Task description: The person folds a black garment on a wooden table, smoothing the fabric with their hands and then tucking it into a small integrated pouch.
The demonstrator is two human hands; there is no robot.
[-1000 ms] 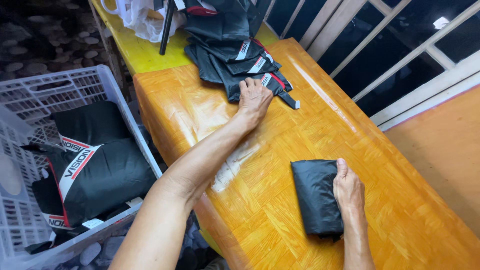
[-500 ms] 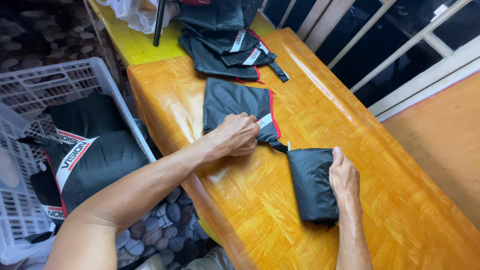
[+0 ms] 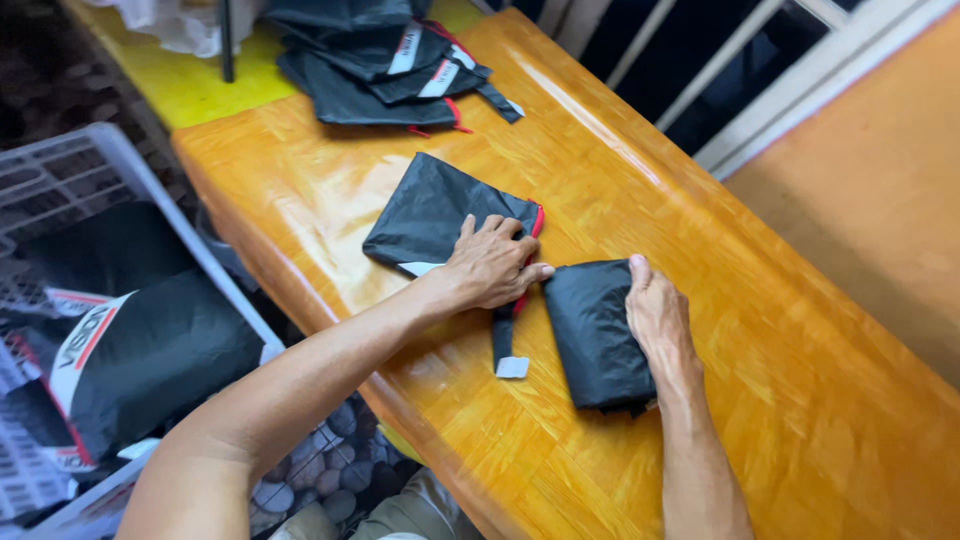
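**Hands flat on two black pouches at the worktop's near edge**

Clutter sits mostly at the far end of the glossy orange wooden worktop (image 3: 700,330): a heap of black fabric pieces (image 3: 385,60) with red piping and white labels, and beyond it a yellow surface carrying a crumpled white plastic bag (image 3: 180,22) and a dark upright rod. To the left, below the worktop's edge, a white plastic crate (image 3: 120,190) holds more black fabric with white and red printed panels. A white railing (image 3: 760,90) runs along the right side. Nothing lies between the heap and the hands; the wood there is bare.

The left hand (image 3: 490,268) rests palm down, fingers spread and not closed on anything, on the near corner of a flat black pouch (image 3: 430,212). That pouch lies unfolded, slightly creased, with a red trim along its right edge and a black strap (image 3: 503,340) ending in a white tag hanging toward the viewer. Just beside it, to the right, the right hand (image 3: 655,320) presses flat with its fingers together on the edge of a folded black bundle (image 3: 595,335), a compact rectangle, matte, thicker than its neighbour. The two pieces are near each other, nearly touching.
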